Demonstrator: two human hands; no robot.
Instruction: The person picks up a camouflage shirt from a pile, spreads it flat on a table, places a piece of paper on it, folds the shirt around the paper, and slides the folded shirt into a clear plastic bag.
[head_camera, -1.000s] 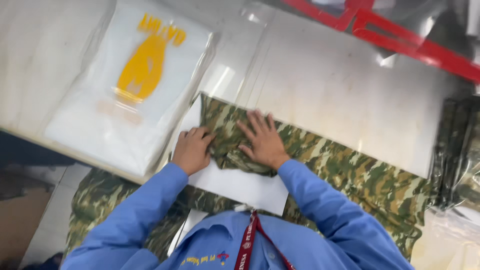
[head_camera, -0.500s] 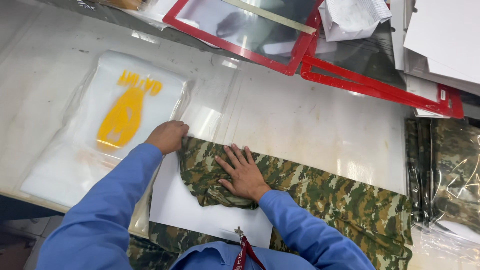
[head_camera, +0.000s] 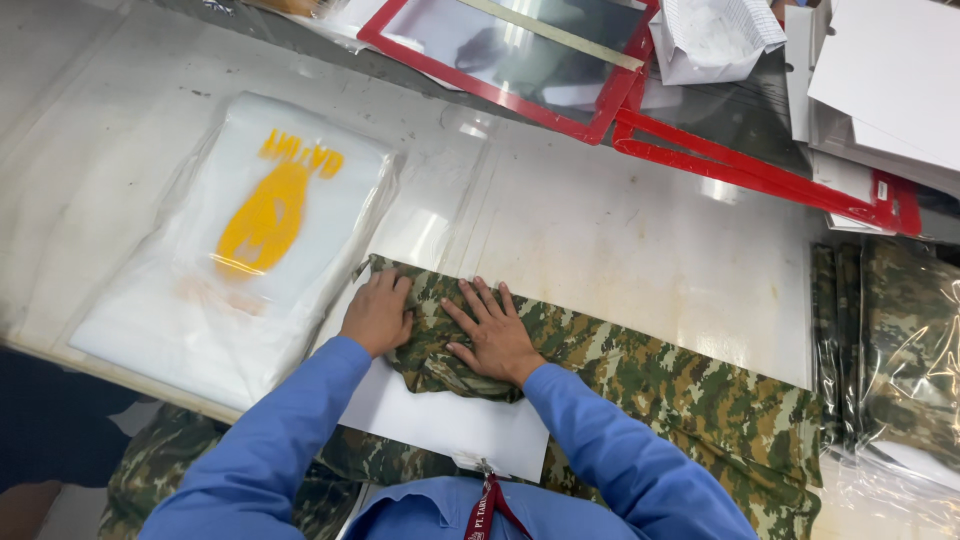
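camouflage cloth (head_camera: 620, 380) lies across the near part of the bench (head_camera: 640, 230), its left end bunched up over a white card (head_camera: 440, 420) that juts toward the person. the right hand (head_camera: 492, 338) presses flat on that bunched end, fingers (head_camera: 482, 300) spread and released, gripping nothing. the left hand (head_camera: 377, 314) rests on the cloth's left edge with its fingers curled loosely; whether they pinch the cloth i cannot tell. the likely trouble is the fold going crooked: the cloth is rumpled under the palms, and pressing it down as it lies would set creases in. the card could also slide on the smooth bench and leave the fold off square. just beside the left hand lies a clear bag (head_camera: 240, 250) with a yellow print, near enough for a sleeve to drag it. further off, red frames (head_camera: 760, 175), papers (head_camera: 890, 80) and bagged camouflage bundles (head_camera: 900, 340) lie well apart.
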